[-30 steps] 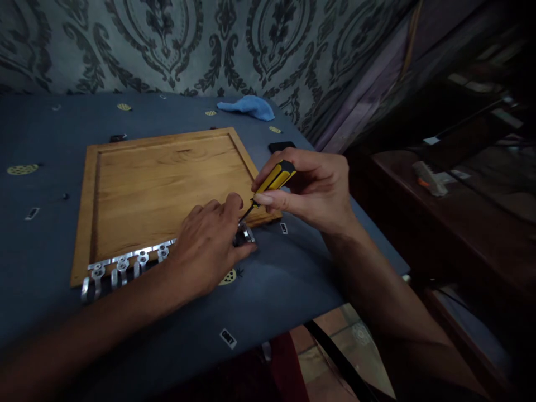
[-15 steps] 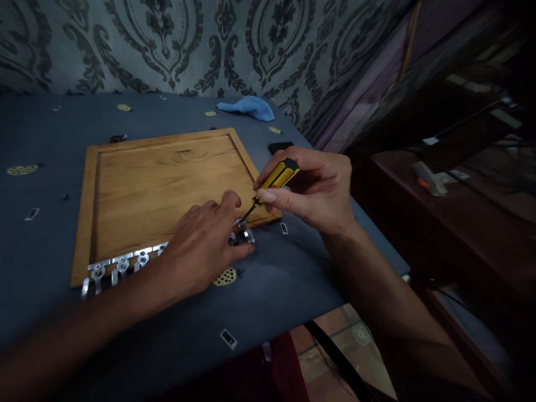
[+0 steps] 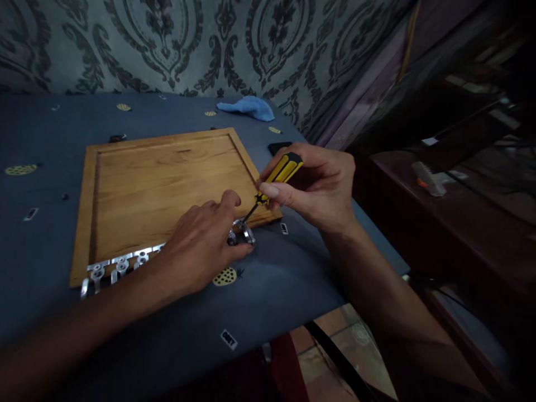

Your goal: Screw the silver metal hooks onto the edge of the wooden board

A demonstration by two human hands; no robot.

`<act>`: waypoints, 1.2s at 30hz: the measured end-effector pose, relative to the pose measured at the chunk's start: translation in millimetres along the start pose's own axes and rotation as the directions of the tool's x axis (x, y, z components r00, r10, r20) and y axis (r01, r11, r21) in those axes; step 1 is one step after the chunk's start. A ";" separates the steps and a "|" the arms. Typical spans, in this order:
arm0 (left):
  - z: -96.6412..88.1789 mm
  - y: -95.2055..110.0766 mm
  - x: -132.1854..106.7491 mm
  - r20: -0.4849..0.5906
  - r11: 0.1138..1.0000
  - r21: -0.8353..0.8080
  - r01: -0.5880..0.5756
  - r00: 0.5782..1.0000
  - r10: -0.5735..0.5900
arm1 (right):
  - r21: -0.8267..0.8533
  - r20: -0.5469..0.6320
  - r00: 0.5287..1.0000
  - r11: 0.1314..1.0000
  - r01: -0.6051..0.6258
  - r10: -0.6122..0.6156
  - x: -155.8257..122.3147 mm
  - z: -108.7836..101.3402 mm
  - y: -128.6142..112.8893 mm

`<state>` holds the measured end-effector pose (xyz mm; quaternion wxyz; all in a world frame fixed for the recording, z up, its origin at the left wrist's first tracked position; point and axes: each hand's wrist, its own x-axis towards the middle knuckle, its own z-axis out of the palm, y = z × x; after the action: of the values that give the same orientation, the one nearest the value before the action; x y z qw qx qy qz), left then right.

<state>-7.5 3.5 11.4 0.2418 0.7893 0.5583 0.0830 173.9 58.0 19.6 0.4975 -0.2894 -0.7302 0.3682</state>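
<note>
Board: face reachable from left; low rim only. Left hand and forearm block hooks from near side. Screwdriver plus right hand obstruct right end. Worktop passable left of board. Far side: cloth, then patterned wall.

Board on table, hook rail along its near edge, screwdriver at right, rag behind
</note>
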 end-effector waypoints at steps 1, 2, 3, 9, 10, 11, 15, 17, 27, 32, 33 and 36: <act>-0.6 -0.2 0.0 0.003 1.000 0.002 -0.001 1.000 0.001 | -0.005 -0.002 1.000 1.000 -0.005 0.004 0.0 0.3 0.2; -1.3 -0.5 0.0 0.004 1.000 0.003 -0.003 1.000 0.003 | -0.010 -0.002 1.000 1.000 -0.008 0.008 0.0 0.6 0.4; -1.9 -0.9 0.1 0.008 1.000 0.002 -0.005 1.000 0.005 | -0.013 -0.003 1.000 1.000 -0.007 0.007 0.1 0.7 0.8; -3.6 -3.0 -0.7 0.005 1.000 0.012 -0.027 1.000 0.027 | -0.008 0.021 0.999 0.999 0.037 -0.036 0.7 0.1 3.1; -3.9 -2.9 -1.1 0.005 0.999 0.019 -0.028 1.000 0.028 | -0.015 0.012 0.999 0.999 0.039 -0.039 0.7 -0.1 3.2; -4.4 -2.6 -1.4 0.008 0.999 0.025 -0.023 1.000 0.023 | -0.022 -0.001 0.999 0.999 0.039 -0.040 0.6 -0.3 3.3; -10.1 -2.7 -2.9 0.003 1.000 0.005 -0.001 1.000 0.001 | -0.023 -0.040 0.998 0.999 0.045 -0.046 0.5 -1.3 4.5; -15.1 -4.5 -4.5 -0.042 1.000 -0.011 -0.011 0.999 0.010 | -0.005 -0.061 0.996 0.998 0.063 -0.063 1.0 -1.5 5.9; -47.2 -26.5 -51.5 -0.345 0.999 0.030 -0.013 0.938 0.022 | -0.037 -0.182 0.972 0.989 0.145 -0.150 5.5 2.0 15.2; -59.2 -35.0 -97.1 -0.404 0.994 0.018 0.107 0.910 -0.091 | -0.152 -0.260 0.951 0.980 0.132 -0.169 3.7 3.0 18.2; -62.8 -35.2 -107.1 -0.411 0.990 0.022 0.140 0.904 -0.119 | -0.167 -0.263 0.947 0.976 0.142 -0.183 1.8 2.3 18.1; -74.1 -37.7 -137.4 -0.412 0.979 0.040 0.198 0.896 -0.164 | -0.210 -0.319 0.926 0.968 0.136 -0.199 -7.3 -4.0 17.9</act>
<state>-118.7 -91.9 77.0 0.0949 0.7084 0.6703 0.1998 181.1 63.3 2.0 0.6162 -0.3293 -0.6870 0.2000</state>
